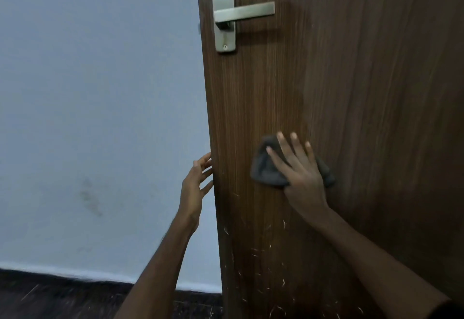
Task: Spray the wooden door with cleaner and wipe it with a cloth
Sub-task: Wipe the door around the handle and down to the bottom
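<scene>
The dark brown wooden door [351, 92] fills the right half of the view, its free edge running down the middle. My right hand [298, 170] lies flat on the door below the handle, fingers spread, pressing a dark grey cloth [266, 168] against the wood. My left hand [197, 183] rests at the door's free edge with its fingers apart, fingertips touching the edge and holding nothing. No spray bottle is in view.
A brushed metal lever handle [243, 12] on a plate sits high on the door. Pale scratch marks [263, 256] cover the lower door. A light blue-grey wall [100, 117] stands to the left, above a dark floor [62, 298].
</scene>
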